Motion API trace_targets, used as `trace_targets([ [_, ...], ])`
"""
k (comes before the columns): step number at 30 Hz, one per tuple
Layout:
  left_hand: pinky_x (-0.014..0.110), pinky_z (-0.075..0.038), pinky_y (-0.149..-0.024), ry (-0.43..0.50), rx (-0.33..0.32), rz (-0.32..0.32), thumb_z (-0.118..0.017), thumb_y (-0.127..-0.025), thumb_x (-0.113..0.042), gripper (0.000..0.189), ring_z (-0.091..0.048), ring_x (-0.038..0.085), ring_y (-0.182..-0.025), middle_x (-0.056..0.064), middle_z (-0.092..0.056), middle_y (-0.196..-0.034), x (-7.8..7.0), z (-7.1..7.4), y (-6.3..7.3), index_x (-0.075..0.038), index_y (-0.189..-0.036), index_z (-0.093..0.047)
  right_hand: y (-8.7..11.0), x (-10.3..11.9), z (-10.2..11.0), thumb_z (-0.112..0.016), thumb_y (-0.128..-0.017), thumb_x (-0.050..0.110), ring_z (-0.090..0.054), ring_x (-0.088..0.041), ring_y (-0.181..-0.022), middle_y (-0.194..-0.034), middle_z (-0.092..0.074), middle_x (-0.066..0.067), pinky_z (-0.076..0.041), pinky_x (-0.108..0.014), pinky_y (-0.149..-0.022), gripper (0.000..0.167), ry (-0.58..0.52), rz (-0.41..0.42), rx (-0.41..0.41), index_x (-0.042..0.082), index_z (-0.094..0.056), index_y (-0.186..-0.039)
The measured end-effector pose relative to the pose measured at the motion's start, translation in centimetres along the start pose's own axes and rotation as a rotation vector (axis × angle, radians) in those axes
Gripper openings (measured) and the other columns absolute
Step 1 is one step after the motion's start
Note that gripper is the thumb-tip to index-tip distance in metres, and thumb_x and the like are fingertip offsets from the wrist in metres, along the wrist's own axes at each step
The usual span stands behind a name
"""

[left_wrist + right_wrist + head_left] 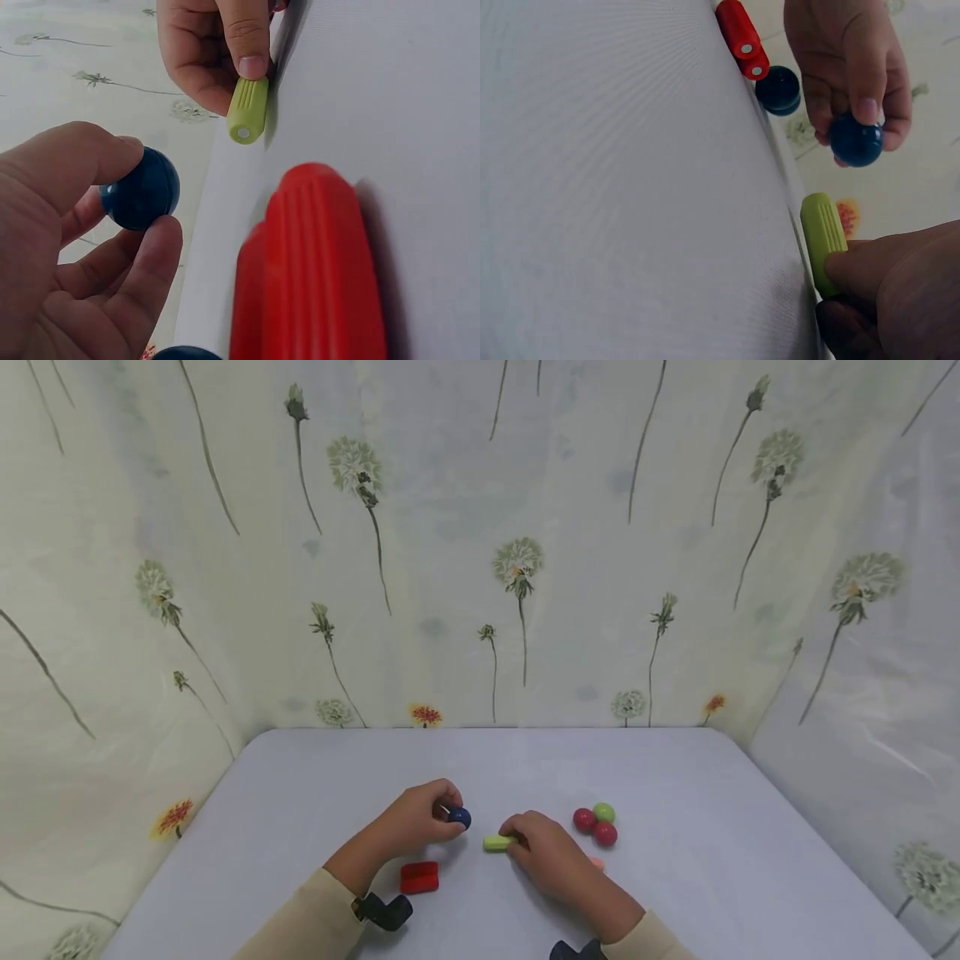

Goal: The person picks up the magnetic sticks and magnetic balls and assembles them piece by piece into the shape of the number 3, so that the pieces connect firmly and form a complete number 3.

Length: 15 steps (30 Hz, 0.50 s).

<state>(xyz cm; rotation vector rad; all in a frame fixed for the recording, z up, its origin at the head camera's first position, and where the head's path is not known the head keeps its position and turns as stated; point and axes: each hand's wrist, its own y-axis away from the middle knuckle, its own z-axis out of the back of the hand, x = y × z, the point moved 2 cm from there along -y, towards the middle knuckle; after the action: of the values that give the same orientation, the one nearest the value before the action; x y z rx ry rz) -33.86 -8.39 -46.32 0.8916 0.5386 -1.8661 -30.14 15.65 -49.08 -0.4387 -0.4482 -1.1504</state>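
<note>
from where i stand, the person has both hands busy over the white table (697,877). the left hand (422,817) pinches a dark blue ball (460,817) between thumb and fingertips, held clear of the tabletop. the right hand (551,853) has thumb and fingers closed on a light green stick (496,843), low at the table; i can't tell whether it is lifted. taking that stick as the centre of the dial, the held ball sits at ten o'clock, near but not touching.

as for how far the work has got, i'd judge it barely begun: ball and stick are picked up, one to each hand, and nothing is joined between them. the rest lies unhandled. two red sticks (419,877) rest side by side at eight o'clock, with a second dark blue ball (778,88) just beside their ends. toward two o'clock two crimson balls (605,834) and a green ball (603,812) cluster together, and a pink piece (597,863) peeks out past the right wrist at about four, mostly hidden.
</note>
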Motion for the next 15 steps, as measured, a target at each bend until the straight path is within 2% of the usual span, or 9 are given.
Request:
trace_targets([
  [7,0.039,-0.058,-0.086,-0.022,0.014,0.034,-0.083,-0.090,-0.026,0.027,-0.063,0.020,-0.096,-0.002,-0.069,-0.105,-0.2,-1.0,-0.7,-0.023,-0.107,-0.063,-0.1,-0.2,-0.1,-0.072,-0.098,0.012,-0.059,-0.011,-0.096,-0.103,-0.066,0.008,-0.055,-0.042,-0.092,0.017,-0.013,0.026,-0.009,0.017,-0.073,-0.114],
  [12,0.041,-0.058,-0.087,-0.034,0.029,0.045,-0.083,-0.090,-0.024,0.027,-0.062,0.019,-0.096,-0.002,-0.069,-0.106,-0.5,-1.7,-1.0,-0.023,-0.108,-0.063,0.0,-0.2,-0.1,-0.072,-0.098,0.012,-0.059,-0.010,-0.093,-0.101,-0.065,0.008,-0.054,-0.040,-0.090,0.016,-0.011,0.040,-0.020,0.017,-0.073,-0.113],
  [15,0.039,-0.058,-0.083,-0.053,0.036,0.057,-0.084,-0.090,-0.023,0.027,-0.062,0.019,-0.094,-0.002,-0.069,-0.107,-0.6,-2.1,-1.1,-0.023,-0.106,-0.063,0.0,-0.1,0.0,-0.071,-0.099,0.012,-0.058,-0.009,-0.092,-0.101,-0.065,0.008,-0.054,-0.038,-0.088,0.016,-0.009,0.031,-0.016,0.017,-0.073,-0.114],
])
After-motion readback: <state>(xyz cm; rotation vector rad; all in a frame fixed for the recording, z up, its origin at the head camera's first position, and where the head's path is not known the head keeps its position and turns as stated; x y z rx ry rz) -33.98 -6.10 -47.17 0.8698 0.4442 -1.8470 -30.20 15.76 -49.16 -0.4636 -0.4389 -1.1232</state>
